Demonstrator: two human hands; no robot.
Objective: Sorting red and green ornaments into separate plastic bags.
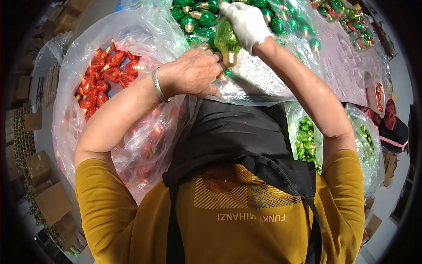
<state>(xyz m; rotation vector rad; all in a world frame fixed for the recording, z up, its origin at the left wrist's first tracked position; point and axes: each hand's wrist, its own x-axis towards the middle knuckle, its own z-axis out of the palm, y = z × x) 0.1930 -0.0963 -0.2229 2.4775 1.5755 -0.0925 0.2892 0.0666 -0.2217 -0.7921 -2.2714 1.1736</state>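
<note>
My right hand (248, 26), in a white glove, is closed on a light green glittery bulb ornament (226, 37). The ornament's gold cap points down toward me. Just left of it, my bare left hand (193, 72), with a silver bangle at the wrist, has its fingers curled in; whatever they hold is hidden behind the knuckles. Dark green glitter bulbs with gold caps (205, 18) are heaped beyond both hands. Under the ornament, clear plastic sheeting (259, 81) covers the work surface.
At left, a large clear plastic bag (101, 35) holds red glitter bulbs (112, 75). Bright green ornaments (306, 138) lie in a bag by my right elbow. Mixed red and green ornaments (349, 22) sit at the far right. Cardboard boxes (52, 200) stand along the left.
</note>
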